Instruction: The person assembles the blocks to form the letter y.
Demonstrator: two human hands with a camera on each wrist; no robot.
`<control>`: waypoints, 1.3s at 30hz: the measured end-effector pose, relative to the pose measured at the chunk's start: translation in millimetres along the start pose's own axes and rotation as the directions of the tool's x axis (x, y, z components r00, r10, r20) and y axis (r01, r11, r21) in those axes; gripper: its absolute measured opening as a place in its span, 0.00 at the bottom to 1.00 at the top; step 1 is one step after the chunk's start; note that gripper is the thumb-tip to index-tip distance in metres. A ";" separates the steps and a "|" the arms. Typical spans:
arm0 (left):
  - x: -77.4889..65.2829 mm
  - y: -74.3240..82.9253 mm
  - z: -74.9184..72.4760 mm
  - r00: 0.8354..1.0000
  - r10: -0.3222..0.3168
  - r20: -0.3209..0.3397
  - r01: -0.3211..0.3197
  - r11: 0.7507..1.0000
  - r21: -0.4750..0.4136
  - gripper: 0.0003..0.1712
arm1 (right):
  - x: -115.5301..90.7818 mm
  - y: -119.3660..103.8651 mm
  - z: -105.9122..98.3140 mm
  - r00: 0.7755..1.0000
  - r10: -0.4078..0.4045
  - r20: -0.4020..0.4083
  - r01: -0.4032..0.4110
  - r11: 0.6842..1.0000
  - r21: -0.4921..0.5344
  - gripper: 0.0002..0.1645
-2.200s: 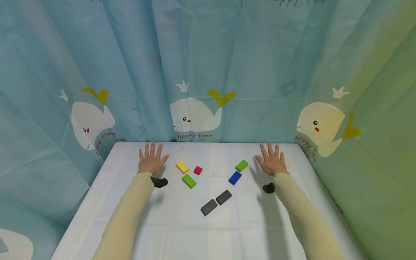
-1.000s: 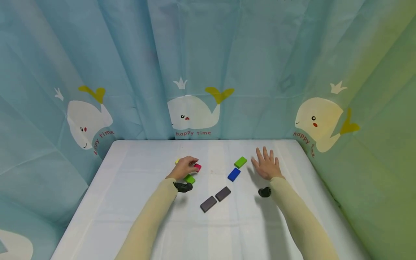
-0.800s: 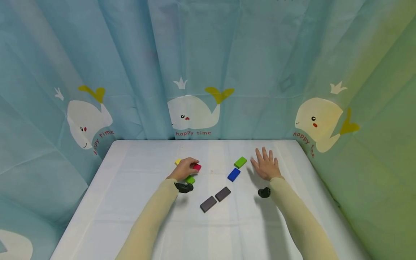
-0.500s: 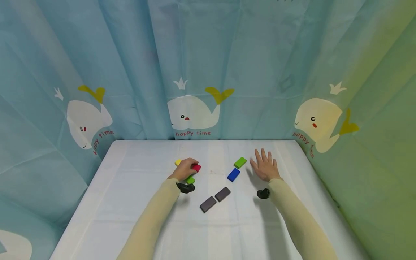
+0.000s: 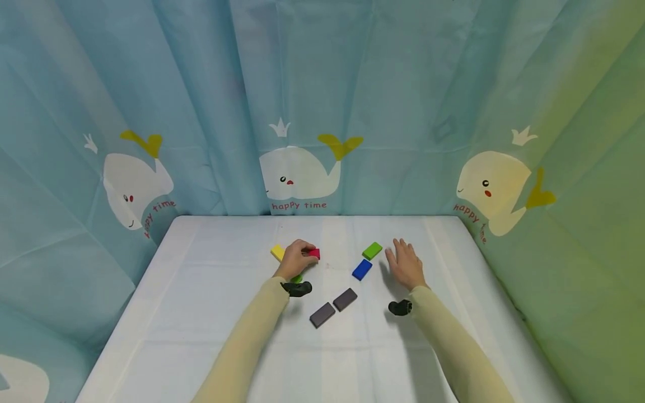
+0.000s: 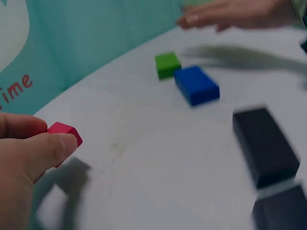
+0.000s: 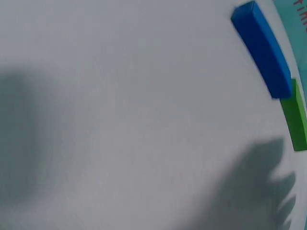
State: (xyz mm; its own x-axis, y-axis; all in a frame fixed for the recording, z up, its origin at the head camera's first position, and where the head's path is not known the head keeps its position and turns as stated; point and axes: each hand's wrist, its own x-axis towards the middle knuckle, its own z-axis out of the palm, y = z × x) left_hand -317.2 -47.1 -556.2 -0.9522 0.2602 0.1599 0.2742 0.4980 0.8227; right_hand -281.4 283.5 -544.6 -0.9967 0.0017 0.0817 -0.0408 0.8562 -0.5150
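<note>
My left hand (image 5: 296, 258) pinches a small red block (image 6: 64, 132) between thumb and fingers. In the left wrist view that block hangs over the white table, its shadow below it. Beside the hand lies a yellow block (image 5: 277, 252), and a green block (image 5: 297, 278) is partly covered by the hand. My right hand (image 5: 406, 265) hovers with fingers extended, to the right of another green block (image 5: 372, 250) and a blue block (image 5: 362, 270). The right wrist view shows the hand's shadow but not the hand itself.
Two dark grey blocks (image 5: 322, 315) lie end to end nearer the front of the white table (image 5: 227, 358). A blue curtain (image 5: 312, 84) with whale prints hangs along the back and sides. A black wrist camera (image 5: 400, 308) sticks out from the right sleeve.
My left hand has moved in from the left, taken hold of the red block and lifted it slightly right. My right hand has drifted a little left and toward the front.
</note>
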 end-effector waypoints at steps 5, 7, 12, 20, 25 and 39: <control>4.8 10.2 13.8 0.999 -0.046 -0.012 0.044 0.992 -0.115 0.18 | -2.6 -4.6 2.6 0.999 0.019 -0.046 -0.016 0.998 0.064 0.36; 6.3 13.6 18.9 0.999 -0.048 -0.023 0.044 0.989 -0.139 0.18 | -3.1 -6.7 3.4 0.997 0.019 -0.071 -0.012 0.996 0.089 0.34; 9.3 18.2 33.1 0.998 -0.042 -0.038 0.035 0.983 -0.181 0.20 | -6.0 -10.4 4.7 0.993 -0.019 -0.119 0.036 0.989 0.142 0.30; 13.1 26.3 46.5 0.997 -0.081 -0.017 0.076 0.976 -0.203 0.22 | -13.7 -19.1 7.5 0.993 -0.020 -0.116 0.044 0.979 0.201 0.30; 13.8 28.6 52.7 0.995 -0.096 -0.005 0.092 0.973 -0.212 0.22 | -19.8 -21.8 10.0 0.995 -0.019 -0.096 0.040 0.975 0.219 0.31; 12.2 31.5 71.8 0.998 -0.058 0.019 0.061 0.980 -0.190 0.18 | -27.6 -30.9 24.4 0.998 -0.043 -0.054 0.055 0.968 0.244 0.32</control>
State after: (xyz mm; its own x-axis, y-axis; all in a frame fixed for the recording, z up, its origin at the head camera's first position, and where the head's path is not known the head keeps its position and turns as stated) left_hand -310.5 31.1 -567.4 -0.9638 0.2467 0.1012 0.1853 0.3468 0.9194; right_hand -254.4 244.4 -551.8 -0.9887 -0.0075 0.1494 -0.1115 0.7031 -0.7023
